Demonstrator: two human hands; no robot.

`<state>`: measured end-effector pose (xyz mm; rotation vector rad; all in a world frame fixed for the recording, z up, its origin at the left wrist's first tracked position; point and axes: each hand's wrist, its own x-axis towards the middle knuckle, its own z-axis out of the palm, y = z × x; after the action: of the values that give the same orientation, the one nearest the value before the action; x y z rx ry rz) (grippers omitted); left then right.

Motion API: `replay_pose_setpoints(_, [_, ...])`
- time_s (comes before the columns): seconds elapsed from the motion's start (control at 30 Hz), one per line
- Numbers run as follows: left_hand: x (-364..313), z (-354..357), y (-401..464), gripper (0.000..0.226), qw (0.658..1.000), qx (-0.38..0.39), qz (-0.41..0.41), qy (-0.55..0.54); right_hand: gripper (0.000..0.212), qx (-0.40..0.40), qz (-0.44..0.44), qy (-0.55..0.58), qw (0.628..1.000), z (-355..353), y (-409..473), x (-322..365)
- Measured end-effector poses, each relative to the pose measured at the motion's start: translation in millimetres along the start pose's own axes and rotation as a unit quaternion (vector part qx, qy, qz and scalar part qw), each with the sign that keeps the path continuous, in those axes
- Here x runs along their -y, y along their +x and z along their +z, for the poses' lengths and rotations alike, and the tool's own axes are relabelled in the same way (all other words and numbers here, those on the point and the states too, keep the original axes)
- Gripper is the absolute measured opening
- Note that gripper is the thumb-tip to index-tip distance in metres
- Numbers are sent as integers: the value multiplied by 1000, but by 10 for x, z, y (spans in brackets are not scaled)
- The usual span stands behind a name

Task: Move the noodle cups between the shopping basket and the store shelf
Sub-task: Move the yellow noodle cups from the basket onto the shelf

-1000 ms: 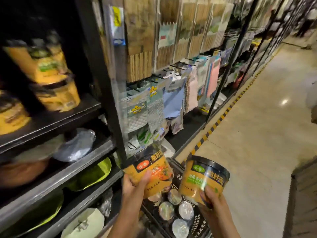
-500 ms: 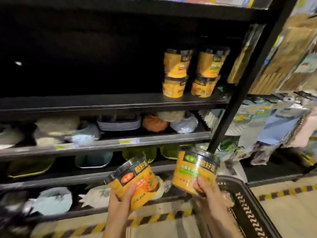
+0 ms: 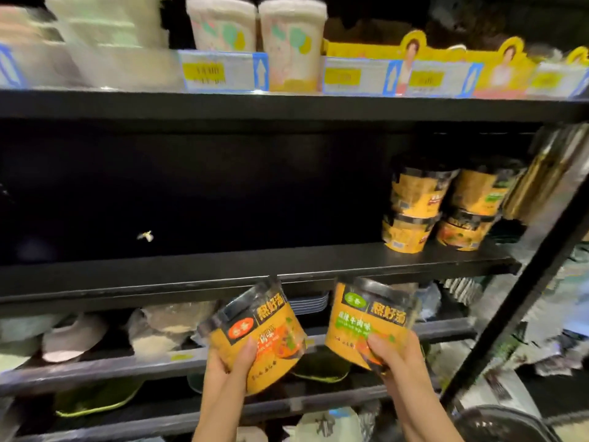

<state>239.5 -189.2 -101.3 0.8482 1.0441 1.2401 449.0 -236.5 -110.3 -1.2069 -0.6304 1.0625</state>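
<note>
Below the black shelf (image 3: 255, 269), left hand (image 3: 228, 365) and right hand (image 3: 395, 355) each grip an orange noodle cup (image 3: 255, 330).

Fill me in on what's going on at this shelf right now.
A person is holding two yellow-orange noodle cups with black rims, one per hand, in front of a black store shelf. The left hand grips the cup with the red oval label; the right hand grips the cup with the green label. Both cups are tilted and below the black middle shelf board, where four matching cups already stand in two stacks at the right end. Neither held cup is on the shelf yet.
</note>
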Motion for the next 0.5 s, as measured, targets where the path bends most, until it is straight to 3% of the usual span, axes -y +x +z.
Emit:
replay_pose_setpoints(0.07, [-169, 105, 144, 53, 999, 26, 22, 9, 107, 1, -30, -18, 999, 76, 167, 140])
replay_pose_setpoints(0.17, [-364, 297, 394, 63, 996, 55, 64, 13, 89, -6, -89, -58, 994, 181, 469, 349])
replay_pose_setpoints(0.27, [-512, 515, 693, 73, 991, 78, 106, 18, 85, -22, -145, -113, 983, 238, 849, 488])
replay_pose_setpoints(0.5, [-733, 1171, 1419, 83, 979, 103, 169, 46, 108, -4, -159, -230, 960, 205, 1699, 577])
